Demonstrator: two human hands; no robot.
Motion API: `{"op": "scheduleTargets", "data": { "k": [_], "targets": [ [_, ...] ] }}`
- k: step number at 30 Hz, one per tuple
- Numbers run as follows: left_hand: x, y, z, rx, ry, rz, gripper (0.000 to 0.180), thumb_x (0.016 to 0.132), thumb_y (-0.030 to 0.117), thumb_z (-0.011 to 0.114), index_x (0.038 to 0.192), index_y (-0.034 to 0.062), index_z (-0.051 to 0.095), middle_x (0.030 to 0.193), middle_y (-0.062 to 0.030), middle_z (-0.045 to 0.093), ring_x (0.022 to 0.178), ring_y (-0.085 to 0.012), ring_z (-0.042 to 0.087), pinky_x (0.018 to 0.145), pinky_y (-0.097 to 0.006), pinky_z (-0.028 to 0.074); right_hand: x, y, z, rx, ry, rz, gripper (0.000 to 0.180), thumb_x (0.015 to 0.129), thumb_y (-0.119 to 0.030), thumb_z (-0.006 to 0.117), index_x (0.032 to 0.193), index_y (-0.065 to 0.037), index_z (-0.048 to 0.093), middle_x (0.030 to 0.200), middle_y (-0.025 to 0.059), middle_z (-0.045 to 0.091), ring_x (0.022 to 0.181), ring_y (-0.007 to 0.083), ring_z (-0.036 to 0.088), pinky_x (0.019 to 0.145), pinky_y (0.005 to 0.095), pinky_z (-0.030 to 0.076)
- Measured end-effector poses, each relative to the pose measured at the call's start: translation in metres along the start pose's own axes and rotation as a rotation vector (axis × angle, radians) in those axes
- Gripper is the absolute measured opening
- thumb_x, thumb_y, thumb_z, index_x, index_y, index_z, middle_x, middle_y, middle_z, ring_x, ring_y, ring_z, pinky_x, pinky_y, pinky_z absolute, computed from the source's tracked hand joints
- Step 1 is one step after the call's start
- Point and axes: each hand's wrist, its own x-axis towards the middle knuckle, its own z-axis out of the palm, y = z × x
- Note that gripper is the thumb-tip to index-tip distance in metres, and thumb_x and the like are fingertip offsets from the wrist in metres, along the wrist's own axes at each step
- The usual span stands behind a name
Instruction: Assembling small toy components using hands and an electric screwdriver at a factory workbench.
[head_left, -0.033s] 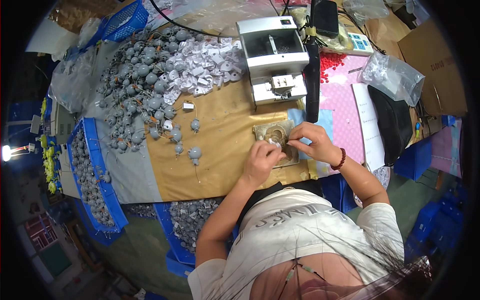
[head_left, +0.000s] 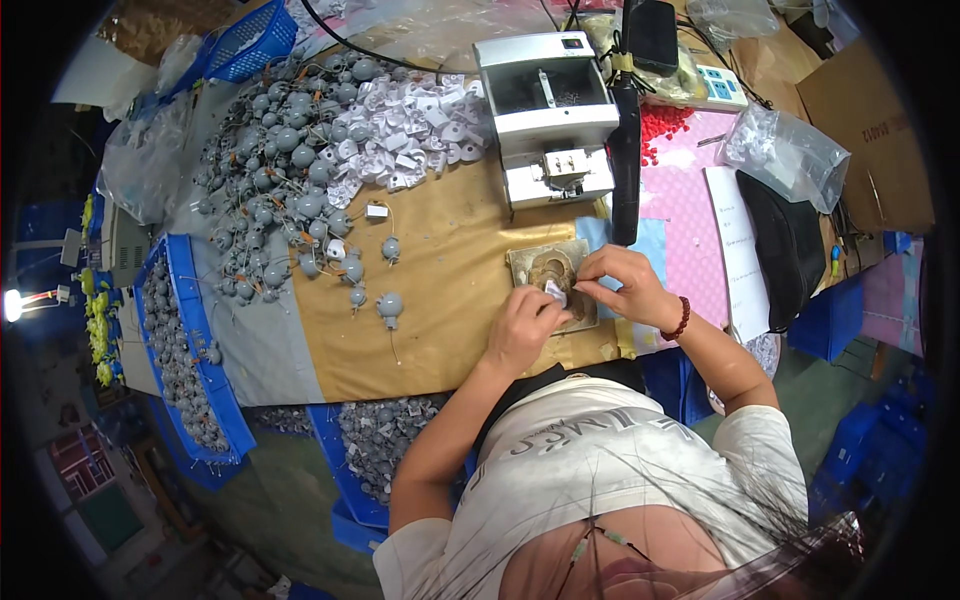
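A small white plastic part (head_left: 556,292) sits at the round recess of a square, worn block (head_left: 523,262) on the table's near edge. My left hand (head_left: 523,328) is closed at the part's near left side, its fingertips pinched against it. From the right, my right hand (head_left: 630,284) has thumb and forefinger pinched together over the block's right side. Whatever lies between those right fingertips is too small to make out. To the left, several loose grey round pieces with wires (head_left: 389,307) lie on the brown table cover (head_left: 440,290).
A silver machine (head_left: 545,120) stands beyond the block, with a black upright bar (head_left: 625,160) beside it. Heaped at the far left are grey round pieces (head_left: 290,150) and white parts (head_left: 410,130). Blue bins (head_left: 228,405) flank the table's left side. Red bits (head_left: 660,125) lie right.
My left hand has shifted very slightly down, and more of the white part shows between my hands. The right hand stays in place.
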Motion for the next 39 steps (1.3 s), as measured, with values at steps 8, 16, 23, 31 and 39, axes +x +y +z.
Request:
{"op": "scheduleTargets", "data": {
  "k": [8,16,23,31,39],
  "targets": [
    [0.02,0.002,-0.006,0.003,-0.097,-0.234,0.023,0.075,0.006,0.075,0.096,0.0052,0.065,0.098,-0.0092,0.058,0.098,-0.0319,0.055,0.086,-0.042,0.047,0.001,0.006,0.026,-0.159,0.043,-0.137,0.02,0.077,-0.006,0.08,0.09,-0.005,0.065,0.089,0.0069,0.067,0.082,0.0265,0.064,0.073,0.0373,0.051],
    [0.039,-0.06,-0.071,0.092,0.045,-0.391,0.023,0.083,0.01,0.07,0.105,0.0064,0.063,0.108,-0.0145,0.06,0.107,-0.0348,0.052,0.094,-0.046,0.04,-0.003,0.012,0.036,-0.473,-0.094,-0.264,0.027,0.076,-0.015,0.079,0.099,-0.008,0.066,0.106,0.006,0.064,0.106,0.0264,0.059,0.088,0.0398,0.047],
    [0.053,-0.185,-0.154,0.917,-0.072,-0.413,0.013,0.085,0.009,0.067,0.098,0.0068,0.069,0.112,-0.0103,0.061,0.113,-0.0351,0.049,0.092,-0.049,0.04,-0.006,0.006,0.037,-0.524,-0.121,-0.225,0.031,0.077,-0.015,0.078,0.105,-0.009,0.066,0.109,0.008,0.064,0.109,0.028,0.058,0.089,0.0407,0.046],
    [0.079,-0.1,-0.167,0.345,0.107,-0.162,0.009,0.091,0.014,0.066,0.093,0.0049,0.065,0.096,-0.0113,0.066,0.102,-0.0347,0.057,0.087,-0.046,0.044,0.03,-0.025,0.01,-0.224,0.097,-0.179,0.039,0.081,-0.013,0.078,0.115,-0.003,0.063,0.112,0.0149,0.063,0.105,0.035,0.06,0.088,0.0444,0.051],
    [0.08,0.012,-0.128,-0.673,-0.15,-0.557,0.013,0.103,0.015,0.055,0.099,0.004,0.06,0.078,-0.0036,0.06,0.073,-0.0114,0.059,0.07,-0.027,0.048,0.103,-0.067,-0.001,-0.052,0.055,-0.342,0.036,0.086,-0.005,0.072,0.121,-0.002,0.062,0.111,0.0132,0.066,0.097,0.0263,0.066,0.085,0.0381,0.054]
  ]
}}
